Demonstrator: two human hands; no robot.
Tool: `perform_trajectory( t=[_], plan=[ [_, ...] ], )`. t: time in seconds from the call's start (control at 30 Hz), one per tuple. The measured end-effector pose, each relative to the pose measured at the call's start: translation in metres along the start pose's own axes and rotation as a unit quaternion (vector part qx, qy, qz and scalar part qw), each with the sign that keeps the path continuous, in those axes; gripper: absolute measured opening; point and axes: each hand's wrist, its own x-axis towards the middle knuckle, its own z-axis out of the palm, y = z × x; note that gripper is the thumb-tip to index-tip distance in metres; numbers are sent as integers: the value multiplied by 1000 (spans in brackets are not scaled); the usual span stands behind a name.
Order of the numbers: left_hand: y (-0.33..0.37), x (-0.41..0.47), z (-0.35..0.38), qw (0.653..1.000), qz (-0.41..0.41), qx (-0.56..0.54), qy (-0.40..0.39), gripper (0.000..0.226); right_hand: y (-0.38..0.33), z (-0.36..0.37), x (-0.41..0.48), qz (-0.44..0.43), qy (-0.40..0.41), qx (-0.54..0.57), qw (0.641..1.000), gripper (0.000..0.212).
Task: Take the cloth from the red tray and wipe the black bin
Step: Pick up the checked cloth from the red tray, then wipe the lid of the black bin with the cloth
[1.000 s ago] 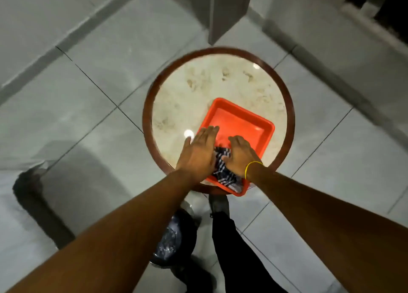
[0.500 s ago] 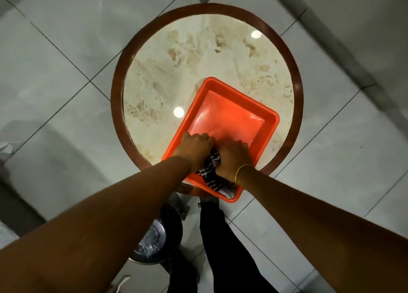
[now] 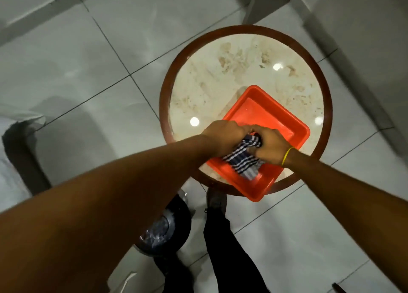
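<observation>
Head view: I see my left hand [image 3: 223, 136] and right hand [image 3: 270, 147] both clenched on the striped cloth [image 3: 241, 158], bunched at the red tray's [image 3: 276, 116] six-o'clock end, black bin [image 3: 170, 226] at seven o'clock.

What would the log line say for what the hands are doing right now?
stage: picking up cloth | left hand: gripping cloth | right hand: gripping cloth | cloth: partly lifted over red tray | black bin: on floor, untouched
</observation>
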Motion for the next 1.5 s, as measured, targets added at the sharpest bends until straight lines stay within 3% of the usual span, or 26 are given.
perform_trajectory(
  t=[0.1, 0.3, 0.43, 0.6, 0.73, 0.87, 0.93, 1.0, 1.1, 1.17, 1.2, 1.3, 1.33, 1.43, 1.5],
  plan=[
    [-18, -35, -23, 996, -44, -37, 60, 36, -48, -28, -7, -51, 12, -55, 997, 15],
    [-72, -150, -56, 974, -109, -42, 194, 34, -174, -37, -13, -213, 108, -108, 965, 25],
    [-116, -231, -36, 948, -169, -50, 265, 34, -247, 15, 1, -274, 118, -138, 944, 29],
    [-150, -310, 63, 924, -261, -77, 267, 35, -295, 142, 29, -316, 81, -135, 936, 34],
    [-142, -341, 199, 901, -315, -126, 271, 36, -276, 273, 39, -332, 38, -162, 929, 43],
    [-93, -338, 343, 910, -323, -202, 167, 27, -191, 388, 21, -324, -49, -220, 919, 44],
    [-61, -333, 403, 923, -309, -187, 132, 33, -142, 425, 1, -316, -71, -228, 918, 58],
    [-41, -333, 442, 910, -322, -175, 194, 41, -113, 450, -11, -305, -55, -224, 924, 74],
    [-37, -340, 455, 870, -346, -205, 284, 47, -109, 463, -19, -286, -32, -227, 930, 75],
    [-46, -346, 453, 819, -419, -244, 306, 46, -121, 469, -19, -276, 5, -198, 941, 68],
    [-54, -347, 450, 772, -480, -272, 315, 45, -131, 471, -16, -269, 28, -179, 946, 64],
    [-91, -344, 443, 580, -623, -419, 315, 46, -165, 479, 4, -240, 90, -150, 955, 59],
    [-106, -341, 441, 529, -630, -488, 291, 51, -176, 484, 12, -229, 98, -156, 956, 60],
    [-141, -328, 435, 439, -602, -641, 186, 73, -187, 509, 23, -196, 63, -209, 956, 67],
    [-151, -322, 427, 372, -554, -728, 157, 81, -181, 528, 17, -186, 45, -247, 950, 72]
  ],
)
